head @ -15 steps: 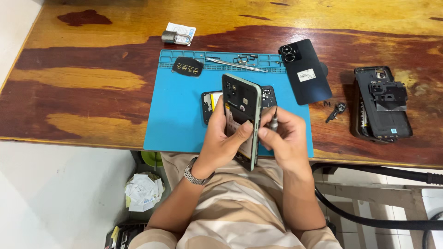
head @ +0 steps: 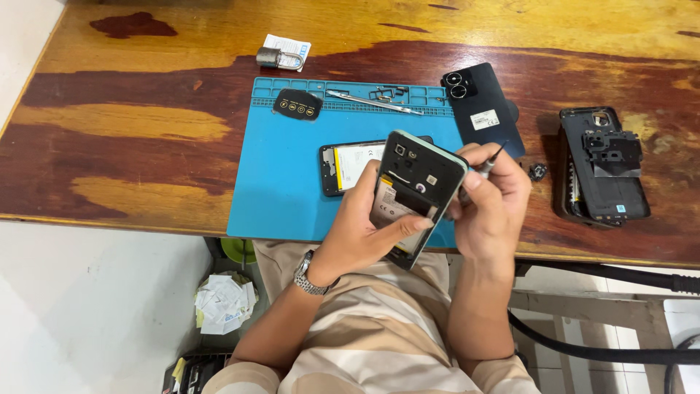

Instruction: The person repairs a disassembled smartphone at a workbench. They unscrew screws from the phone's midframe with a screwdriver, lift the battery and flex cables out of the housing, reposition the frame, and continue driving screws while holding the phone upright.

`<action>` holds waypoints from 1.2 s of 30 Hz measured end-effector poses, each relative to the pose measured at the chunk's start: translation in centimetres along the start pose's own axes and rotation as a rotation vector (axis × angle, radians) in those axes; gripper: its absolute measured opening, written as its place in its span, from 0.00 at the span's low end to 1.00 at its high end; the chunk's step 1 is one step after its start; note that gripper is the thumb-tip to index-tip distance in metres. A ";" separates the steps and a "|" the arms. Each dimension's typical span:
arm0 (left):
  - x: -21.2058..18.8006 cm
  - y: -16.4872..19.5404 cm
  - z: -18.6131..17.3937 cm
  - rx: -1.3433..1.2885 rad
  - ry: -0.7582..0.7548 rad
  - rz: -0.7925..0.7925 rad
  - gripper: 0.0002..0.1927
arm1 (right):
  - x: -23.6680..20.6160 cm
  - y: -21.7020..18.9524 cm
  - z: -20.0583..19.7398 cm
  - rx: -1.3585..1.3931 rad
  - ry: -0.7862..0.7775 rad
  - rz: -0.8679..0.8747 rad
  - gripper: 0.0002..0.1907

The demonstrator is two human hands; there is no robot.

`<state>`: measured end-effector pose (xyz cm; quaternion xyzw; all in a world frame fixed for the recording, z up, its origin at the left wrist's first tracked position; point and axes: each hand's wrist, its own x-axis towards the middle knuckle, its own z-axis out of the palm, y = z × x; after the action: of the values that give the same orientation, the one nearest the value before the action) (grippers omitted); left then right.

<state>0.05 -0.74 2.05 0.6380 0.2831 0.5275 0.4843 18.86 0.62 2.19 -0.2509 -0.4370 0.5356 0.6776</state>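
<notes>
The left hand [head: 362, 230] gripped an opened phone [head: 415, 193] with its back off, held tilted above the near edge of the blue mat [head: 281, 171], thumb pressed across its lower half. The right hand [head: 492, 208] pinched a thin screwdriver [head: 487, 165] at the phone's right edge. Another opened phone [head: 350, 164] lay flat on the mat just behind, a black back cover [head: 483, 108] beyond.

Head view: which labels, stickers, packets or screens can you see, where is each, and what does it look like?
White sticker: small rectangle on the dark phone back cover, beside the blue mat.
Battery label: white and yellow, inside the opened phone lying on the mat.
Label: pale, in the opened phone held in the left hand.
White packet: flat, behind the padlock, top of the table.
No lit screen visible.
</notes>
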 end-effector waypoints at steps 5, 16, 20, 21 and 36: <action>0.2 0.3 0.0 -0.005 -0.017 -0.010 0.30 | 0.3 -0.9 -0.6 -0.071 -0.005 0.075 0.07; -0.2 -0.2 0.3 -0.007 0.040 -0.057 0.19 | 0.8 1.3 0.5 -0.195 0.075 -0.130 0.09; 0.0 -0.9 0.2 -0.171 0.075 -0.088 0.20 | 0.8 1.5 0.6 -0.214 0.183 -0.093 0.13; 0.2 -1.0 0.3 -0.257 0.093 -0.101 0.21 | 0.7 1.6 0.7 -0.201 0.228 -0.065 0.14; 0.2 -2.6 -0.4 -0.756 0.285 -0.151 0.32 | -0.6 0.9 3.2 -0.989 0.056 -0.113 0.16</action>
<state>0.09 0.56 -0.24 0.3130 0.1793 0.6405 0.6780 15.64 -0.05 2.81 -0.5324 -0.6334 0.2196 0.5168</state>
